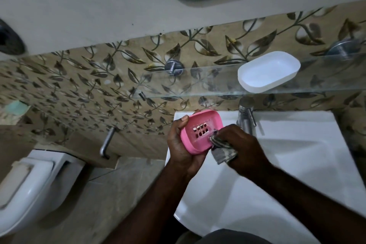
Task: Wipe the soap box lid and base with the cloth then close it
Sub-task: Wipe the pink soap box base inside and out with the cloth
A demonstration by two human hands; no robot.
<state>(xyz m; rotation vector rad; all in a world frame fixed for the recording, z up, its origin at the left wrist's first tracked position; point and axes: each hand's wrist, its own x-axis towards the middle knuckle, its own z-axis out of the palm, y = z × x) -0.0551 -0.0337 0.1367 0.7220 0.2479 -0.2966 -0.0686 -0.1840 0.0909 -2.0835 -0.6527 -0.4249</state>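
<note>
Left hand (182, 150) grips pink soap box base (200, 130), just left of tap (245, 117), above washbasin (297, 154). Right hand (241, 144) clutches grey cloth (223, 150), pressing it into base interior beside drain holes. White lid (269, 71) lies open side up on glass shelf (198, 85), above tap, apart from base. Judgement: base wipe underway; lid wipe status unclear; closing not yet done.

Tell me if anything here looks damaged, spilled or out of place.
Nothing stands out. The white lid lies hollow side up on the glass shelf, apart from the pink base, which the left hand holds while the right hand wipes it with the cloth.
</note>
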